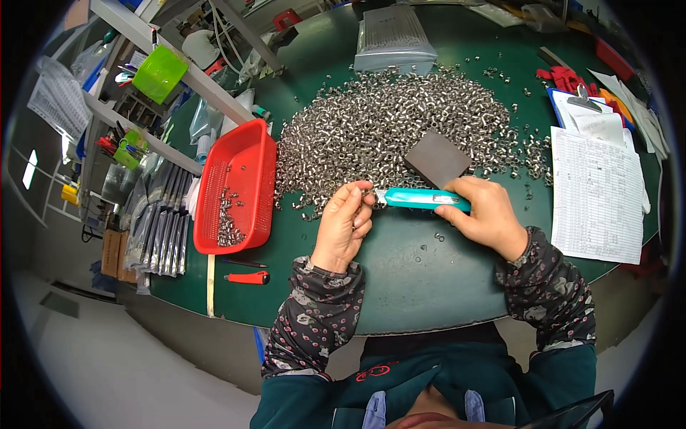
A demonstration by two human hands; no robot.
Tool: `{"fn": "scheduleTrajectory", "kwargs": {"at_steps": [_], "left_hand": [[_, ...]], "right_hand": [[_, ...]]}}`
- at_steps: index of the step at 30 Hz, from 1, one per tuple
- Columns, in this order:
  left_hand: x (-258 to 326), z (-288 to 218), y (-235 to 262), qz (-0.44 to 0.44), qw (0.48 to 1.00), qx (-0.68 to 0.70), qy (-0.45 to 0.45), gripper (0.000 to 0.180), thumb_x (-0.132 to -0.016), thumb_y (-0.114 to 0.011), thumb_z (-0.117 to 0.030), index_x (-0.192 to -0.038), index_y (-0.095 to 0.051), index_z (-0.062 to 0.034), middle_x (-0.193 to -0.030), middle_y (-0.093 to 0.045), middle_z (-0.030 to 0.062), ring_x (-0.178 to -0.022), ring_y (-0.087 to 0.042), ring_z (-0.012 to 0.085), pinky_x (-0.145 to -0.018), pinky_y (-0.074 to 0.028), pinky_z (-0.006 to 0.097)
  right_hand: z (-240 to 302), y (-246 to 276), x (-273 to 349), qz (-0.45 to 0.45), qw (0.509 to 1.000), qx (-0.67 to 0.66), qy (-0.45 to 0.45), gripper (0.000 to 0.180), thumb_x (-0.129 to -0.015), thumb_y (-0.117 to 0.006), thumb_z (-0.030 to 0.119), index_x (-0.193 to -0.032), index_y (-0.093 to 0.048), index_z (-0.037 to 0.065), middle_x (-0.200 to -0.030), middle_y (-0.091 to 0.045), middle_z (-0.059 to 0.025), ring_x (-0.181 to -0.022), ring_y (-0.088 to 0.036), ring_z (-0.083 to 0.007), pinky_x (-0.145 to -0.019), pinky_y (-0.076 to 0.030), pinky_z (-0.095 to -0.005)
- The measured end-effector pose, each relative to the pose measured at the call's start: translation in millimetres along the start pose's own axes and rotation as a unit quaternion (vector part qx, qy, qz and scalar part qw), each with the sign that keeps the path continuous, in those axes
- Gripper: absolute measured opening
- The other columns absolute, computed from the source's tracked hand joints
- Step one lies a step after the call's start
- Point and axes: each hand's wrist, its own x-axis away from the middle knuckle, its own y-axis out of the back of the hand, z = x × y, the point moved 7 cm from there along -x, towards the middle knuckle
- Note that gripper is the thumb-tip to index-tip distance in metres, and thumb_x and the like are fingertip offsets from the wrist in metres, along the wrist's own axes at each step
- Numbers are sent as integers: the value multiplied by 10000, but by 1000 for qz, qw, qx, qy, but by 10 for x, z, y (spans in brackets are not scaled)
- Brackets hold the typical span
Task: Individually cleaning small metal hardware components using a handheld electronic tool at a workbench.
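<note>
Turquoise plastic casing stands out first in what I see from beside the bench: a slim, straight-sided turquoise hand tool (426,198) with a pale metal tip, held just above a dark green tabletop (400,293) by a person in flowered sleeve covers. Its long axis runs almost straight from side to side, the handle end slightly closer to the person's body and the tip pointing left. The right hand (487,214) is closed on the handle end, thumb along the near side and fingers curled over the far side. The left hand (346,222) meets the tip end, its thumb and forefinger pinched together on what looks like a small silvery metal piece (367,191); the fingertips partly hide it, and I cannot tell whether the tip touches it. So the tip lies just to the right of the left fingertips, nearer to them than to the right hand. Beyond both hands spreads a wide heap of short silvery metal rings (386,121), with a flat grey-brown rectangular block (438,159) resting on its near edge. Left of the heap sits a long red plastic basket with perforated walls (263,193), holding a small scatter of similar rings, mostly toward its near end. Farther left, a bright green plastic holder (159,74) on a pale frame contains pens.
</note>
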Motion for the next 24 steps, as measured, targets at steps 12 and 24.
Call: {"fn": "scheduleTrajectory", "kwargs": {"at_steps": [12,24], "left_hand": [[12,-18,-34,-17,999,-35,-12,154,-871,-438,-147,-973,-500,-50,-749,-489,15,-468,-313,24,-357,-229,137],[5,-7,-94,18,998,-24,-47,107,-873,-430,-125,-938,-488,-62,-755,-484,7,-461,-295,22,-359,-223,139]], "right_hand": [[3,-27,5,15,1000,-17,-5,246,-701,-603,273,-783,-577,43,-684,-554,-111,-652,-550,-296,-558,-422,-378],[-45,-139,18,69,995,-68,-32,287,-733,-569,319,-819,-597,46,-673,-570,-130,-624,-556,-296,-546,-420,-373]]}}
